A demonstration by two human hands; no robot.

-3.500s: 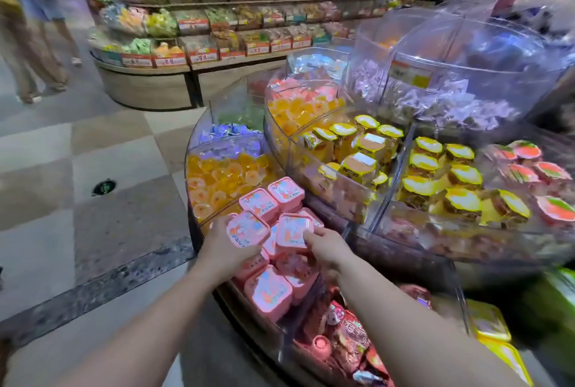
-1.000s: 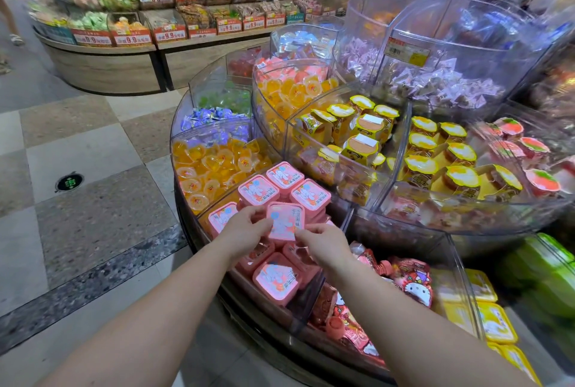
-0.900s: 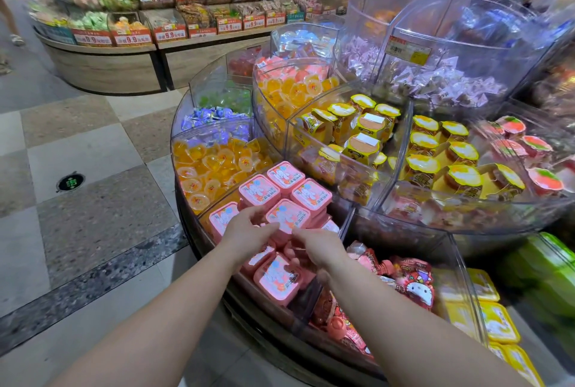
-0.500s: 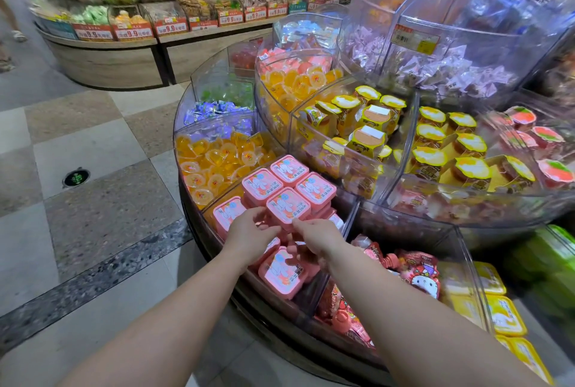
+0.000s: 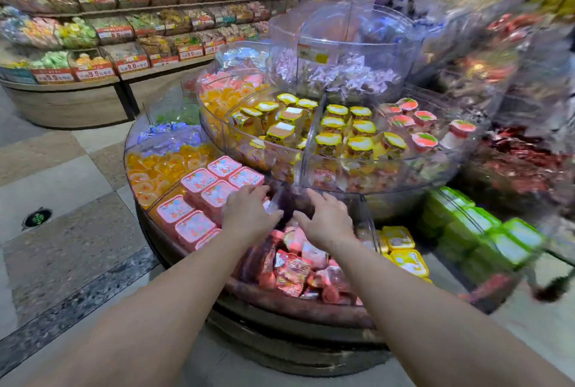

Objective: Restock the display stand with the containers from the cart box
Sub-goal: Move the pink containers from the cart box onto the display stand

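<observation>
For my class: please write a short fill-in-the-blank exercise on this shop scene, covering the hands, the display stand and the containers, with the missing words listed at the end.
1. The square containers beside the left hand have lids coloured ____.
2. Both hands, left and right hand, are holding ____.
3. The yellow-lidded cups stand on the stand's ____ tier.
4. The bin walls are made of clear ____.

Missing words: pink; nothing; upper; plastic

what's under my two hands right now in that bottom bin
Red and pink snack packets fill the bin below your left hand and right hand. Whatever lies directly beneath your palms is hidden.
</observation>
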